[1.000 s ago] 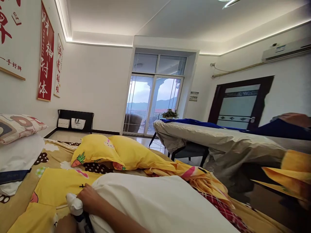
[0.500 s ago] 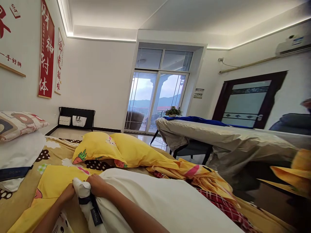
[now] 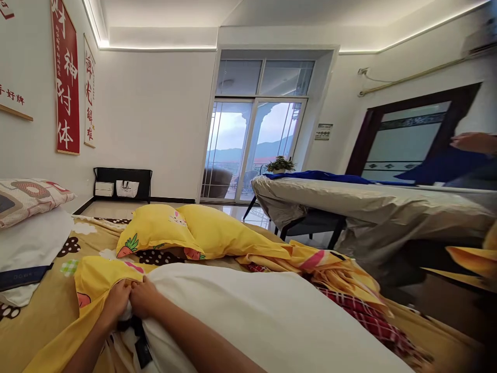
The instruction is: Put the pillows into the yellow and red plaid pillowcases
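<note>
Bed sheet [image 3: 34, 316]: tan with dots and cartoon prints, spread beneath the white quilt and showing to its left
White quilt [image 3: 256, 316]: plain, bulky, lying across the bed from the lower middle out to the lower right; its near-left corner is bunched between the two hands
Covered table [image 3: 373, 204]: draped in grey cloth, well beyond the white quilt to its right, with a blue cloth [image 3: 322, 178] on top
Glass door [image 3: 252, 150]: far behind the white quilt, hills and sky showing through it
Yellow cover [image 3: 91, 272]: carrot print, crumpled at the left end of the white quilt, its edge drawn up over the quilt's corner
Yellow pillow [image 3: 155, 233]: just behind the white quilt, resting on the sheet
Plaid cloth [image 3: 361, 324]: red checks, touching the right side of the white quilt
Left hand [image 3: 116, 301]: closed, fingers clenched on the yellow cover at the corner of the white quilt
Right hand [image 3: 143, 298]: closed, gripping the white quilt's corner, knuckles touching the left hand
Another person's hand [image 3: 471, 141]: far right of the white quilt, resting on blue fabric
Black tag [image 3: 142, 349]: hanging from the white quilt's corner, just below both hands
</note>
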`<state>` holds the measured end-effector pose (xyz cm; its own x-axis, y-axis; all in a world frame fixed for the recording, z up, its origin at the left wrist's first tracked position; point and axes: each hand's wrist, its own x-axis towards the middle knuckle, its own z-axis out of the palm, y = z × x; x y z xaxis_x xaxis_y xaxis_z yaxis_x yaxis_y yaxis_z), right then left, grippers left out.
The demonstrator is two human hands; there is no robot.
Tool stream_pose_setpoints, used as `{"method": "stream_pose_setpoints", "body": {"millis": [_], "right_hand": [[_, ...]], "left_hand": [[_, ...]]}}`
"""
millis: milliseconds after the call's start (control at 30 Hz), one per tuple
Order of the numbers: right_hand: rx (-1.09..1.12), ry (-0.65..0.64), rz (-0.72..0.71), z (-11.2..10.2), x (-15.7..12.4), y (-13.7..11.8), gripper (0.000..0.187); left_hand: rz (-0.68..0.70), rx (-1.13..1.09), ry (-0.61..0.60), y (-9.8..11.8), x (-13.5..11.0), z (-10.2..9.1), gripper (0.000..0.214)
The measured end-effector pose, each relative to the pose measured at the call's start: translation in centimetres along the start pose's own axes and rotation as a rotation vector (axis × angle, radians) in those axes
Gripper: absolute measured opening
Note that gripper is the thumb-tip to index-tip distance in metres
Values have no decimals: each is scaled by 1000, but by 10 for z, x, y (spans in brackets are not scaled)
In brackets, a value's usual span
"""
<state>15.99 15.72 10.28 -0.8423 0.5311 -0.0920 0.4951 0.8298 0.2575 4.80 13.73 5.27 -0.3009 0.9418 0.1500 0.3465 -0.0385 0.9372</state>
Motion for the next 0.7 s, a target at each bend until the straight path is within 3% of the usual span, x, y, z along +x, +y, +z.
{"method": "stream_pose_setpoints", "body": {"millis": [167,267,333,467,500,600,700], "right_hand": [[60,-38,99,2,23,-11,57],[103,-24,85,0,23,-25,58],[141,-38,41,-12,16,-20,57],[406,-171,-211,-52,-15,32,58],[455,-160,-197,-60,-26,50,63],[378,-97,102,-67,-54,91,84],[317,-164,150,-49,-66,95,82]], "left_hand": [[3,65,4,-7,-24,-5,55],[-9,63,39,-13,-39,-7,57],[-22,72,65,-16,-48,-7,58],[62,96,-20,-19,-60,-6,57],[88,93,-42,-19,-63,-7,57],[149,70,-113,-10,-64,-9,56],[213,93,-184,5,-50,-11,50]]}}
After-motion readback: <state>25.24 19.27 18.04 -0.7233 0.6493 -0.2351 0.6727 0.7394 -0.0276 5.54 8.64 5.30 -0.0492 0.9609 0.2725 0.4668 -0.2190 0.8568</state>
